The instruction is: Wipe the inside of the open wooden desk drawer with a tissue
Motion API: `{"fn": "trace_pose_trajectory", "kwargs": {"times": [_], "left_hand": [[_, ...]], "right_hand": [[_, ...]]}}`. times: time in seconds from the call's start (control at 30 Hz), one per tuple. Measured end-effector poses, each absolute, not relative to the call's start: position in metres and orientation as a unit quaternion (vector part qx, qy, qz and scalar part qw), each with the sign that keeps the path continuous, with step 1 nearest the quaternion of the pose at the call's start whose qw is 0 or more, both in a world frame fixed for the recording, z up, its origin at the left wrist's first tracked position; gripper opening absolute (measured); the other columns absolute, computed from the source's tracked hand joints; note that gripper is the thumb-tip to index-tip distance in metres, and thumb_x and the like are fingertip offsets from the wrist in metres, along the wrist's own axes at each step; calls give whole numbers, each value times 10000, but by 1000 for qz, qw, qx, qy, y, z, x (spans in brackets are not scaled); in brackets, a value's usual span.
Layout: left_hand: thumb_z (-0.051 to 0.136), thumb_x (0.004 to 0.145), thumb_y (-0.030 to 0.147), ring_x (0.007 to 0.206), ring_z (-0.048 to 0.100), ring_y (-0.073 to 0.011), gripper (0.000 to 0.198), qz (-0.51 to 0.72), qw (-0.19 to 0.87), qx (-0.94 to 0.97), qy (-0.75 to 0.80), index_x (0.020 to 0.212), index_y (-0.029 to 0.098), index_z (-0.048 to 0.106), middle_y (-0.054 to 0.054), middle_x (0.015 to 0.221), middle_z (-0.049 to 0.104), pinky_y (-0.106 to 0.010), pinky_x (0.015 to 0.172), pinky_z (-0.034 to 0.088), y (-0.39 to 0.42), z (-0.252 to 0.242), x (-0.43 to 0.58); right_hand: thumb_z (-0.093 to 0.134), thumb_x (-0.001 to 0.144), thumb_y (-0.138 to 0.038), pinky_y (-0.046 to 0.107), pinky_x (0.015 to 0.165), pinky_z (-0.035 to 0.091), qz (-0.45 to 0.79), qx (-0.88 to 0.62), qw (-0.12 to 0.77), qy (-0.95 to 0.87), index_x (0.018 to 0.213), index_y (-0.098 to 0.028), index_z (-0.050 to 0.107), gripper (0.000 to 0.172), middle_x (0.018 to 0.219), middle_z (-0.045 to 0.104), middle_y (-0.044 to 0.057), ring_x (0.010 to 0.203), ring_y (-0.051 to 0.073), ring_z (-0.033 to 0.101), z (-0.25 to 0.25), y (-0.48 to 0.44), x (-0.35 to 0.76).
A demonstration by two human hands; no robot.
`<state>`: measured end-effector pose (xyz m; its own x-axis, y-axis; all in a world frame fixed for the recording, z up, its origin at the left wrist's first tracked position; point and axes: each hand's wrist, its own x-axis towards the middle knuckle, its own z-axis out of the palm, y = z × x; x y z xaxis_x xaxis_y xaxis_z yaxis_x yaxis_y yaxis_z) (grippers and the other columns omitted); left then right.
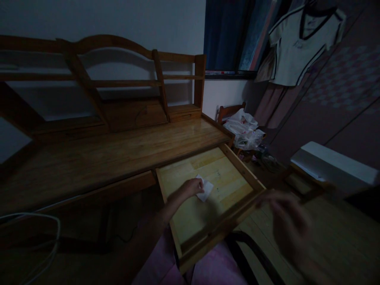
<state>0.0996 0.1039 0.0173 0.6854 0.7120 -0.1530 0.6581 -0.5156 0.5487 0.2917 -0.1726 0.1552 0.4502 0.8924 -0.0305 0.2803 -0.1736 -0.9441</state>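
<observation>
A wooden drawer (204, 160) is pulled out from the desk, above my lap. My left hand (192, 187) reaches into it with closed fingers on a white tissue (208, 189), which rests over the light wooden drawer bottom. Beyond the drawer's right front corner is my right hand (289, 217), smeared by motion, so its fingers are unclear. Small dark marks show on the drawer bottom to the right of the tissue.
The desk top (130, 148) and its shelf unit (124, 83) stand behind the drawer. Plastic bags (243, 128) sit on a chair at the right. A white cable (57, 229) hangs at the lower left. A white box (335, 162) is at far right.
</observation>
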Motion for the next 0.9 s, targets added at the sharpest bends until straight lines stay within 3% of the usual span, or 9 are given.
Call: {"fn": "trace_pose_trajectory", "kwargs": {"times": [0.07, 0.13, 0.2, 0.3, 0.4, 0.67, 0.9], "left_hand": [[746, 768, 382, 813, 633, -144, 268, 70, 291, 868, 396, 976, 232, 665, 20, 898, 688, -216, 660, 410, 103, 16, 100], [733, 784, 377, 816, 633, -140, 249, 86, 286, 868, 397, 975, 230, 670, 20, 904, 685, -215, 670, 416, 103, 15, 102], [710, 803, 367, 811, 636, -136, 200, 93, 281, 867, 400, 944, 229, 680, 20, 894, 685, -214, 669, 420, 105, 15, 106], [684, 818, 339, 808, 638, -132, 155, 102, 273, 868, 402, 922, 224, 683, 18, 892, 687, -211, 682, 436, 107, 15, 115], [669, 826, 295, 808, 631, -129, 125, 123, 256, 866, 412, 913, 205, 672, 4, 904, 681, -214, 708, 452, 114, 15, 125], [629, 875, 259, 888, 625, -148, 118, 169, 225, 848, 449, 952, 173, 648, -42, 982, 665, -233, 763, 456, 167, 23, 179], [629, 893, 306, 912, 615, -156, 132, 130, 243, 893, 354, 949, 189, 650, -38, 1034, 659, -237, 756, 449, 136, 21, 256]], "right_hand": [[542, 919, -558, 317, 728, 518, 318, -640, 474, -514, 732, -263, 720, 392, 806, 700, 84, 750, 221, 645, 132, -174, 270], [589, 896, -541, 297, 676, 501, 378, -590, 403, -588, 628, -232, 715, 429, 627, 665, 45, 590, 189, 610, 105, -174, 246], [468, 951, -576, 266, 625, 485, 477, -560, 366, -570, 578, -219, 711, 571, 559, 650, 37, 545, 170, 602, 79, -171, 228], [299, 987, -628, 254, 622, 488, 560, -531, 404, -491, 498, -220, 680, 742, 464, 610, 38, 465, 149, 568, 53, -164, 218], [341, 989, -606, 260, 702, 498, 544, -520, 410, -516, 526, -211, 707, 710, 497, 639, 44, 496, 149, 600, 40, -162, 223], [407, 1003, -460, 227, 710, 466, 473, -481, 397, -622, 675, -190, 741, 540, 675, 708, 37, 714, 165, 668, 44, -168, 233], [468, 946, -335, 197, 626, 414, 416, -467, 331, -707, 667, -177, 661, 375, 674, 671, 13, 636, 122, 605, 47, -160, 242]]}}
